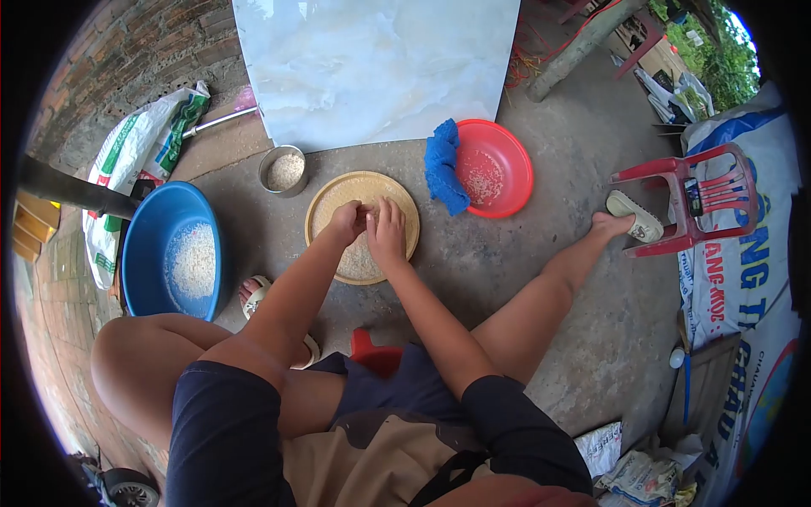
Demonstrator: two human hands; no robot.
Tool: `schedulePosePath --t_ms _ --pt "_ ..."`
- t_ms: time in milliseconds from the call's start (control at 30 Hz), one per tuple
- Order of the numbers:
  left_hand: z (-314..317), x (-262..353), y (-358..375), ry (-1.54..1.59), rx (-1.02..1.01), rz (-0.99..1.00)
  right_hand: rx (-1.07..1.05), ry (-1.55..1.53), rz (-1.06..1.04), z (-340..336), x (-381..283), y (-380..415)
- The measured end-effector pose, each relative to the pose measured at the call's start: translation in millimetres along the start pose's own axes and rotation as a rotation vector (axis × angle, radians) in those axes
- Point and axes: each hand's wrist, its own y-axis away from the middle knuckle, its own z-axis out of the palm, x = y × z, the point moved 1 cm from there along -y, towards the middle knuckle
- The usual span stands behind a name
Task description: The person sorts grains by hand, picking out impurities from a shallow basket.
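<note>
Both my hands are over a round woven tray [412,241] that holds a layer of pale grain [356,264]. My left hand [345,222] is on the tray's left half with its fingers curled in; what they hold, if anything, is too small to make out. Just beside it, my right hand [386,231] has its fingers stretched forward and slightly apart, with no object visible in it. The two hands nearly meet at the fingertips.
Around the tray stand a metal pot [283,171] of grain, a blue basin [135,262] with grain, and a red basin [517,173] with a blue cloth [444,169] over its rim. A marble-patterned panel [380,68] is ahead; a red chair [718,198] stands right.
</note>
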Motion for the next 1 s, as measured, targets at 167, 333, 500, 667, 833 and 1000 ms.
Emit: schedulePosePath --t_ms 167,333,500,667,833,1000 --pt "-14.3 9.8 11.6 -0.156 0.382 0.043 -0.219 0.382 -0.056 5.1 29.5 45.5" --pt "-34.8 5.2 20.9 -0.195 0.448 0.024 -0.369 0.175 -0.054 17.2 50.8 42.9" --pt "-30.9 7.5 25.4 -0.225 0.438 0.038 -0.322 0.099 -0.061 12.7 49.2 40.2" --pt "-20.5 1.2 26.0 -0.217 0.366 -0.013 -0.174 -0.09 0.065 4.6 30.6 22.5" --pt "1.8 -10.2 19.8 -0.087 0.267 -0.047 -0.105 -0.388 0.11 -5.1 4.8 -7.3" --pt "10.2 -1.2 18.8 -0.244 0.285 0.072 -0.023 0.074 0.079 -9.5 19.4 12.9"
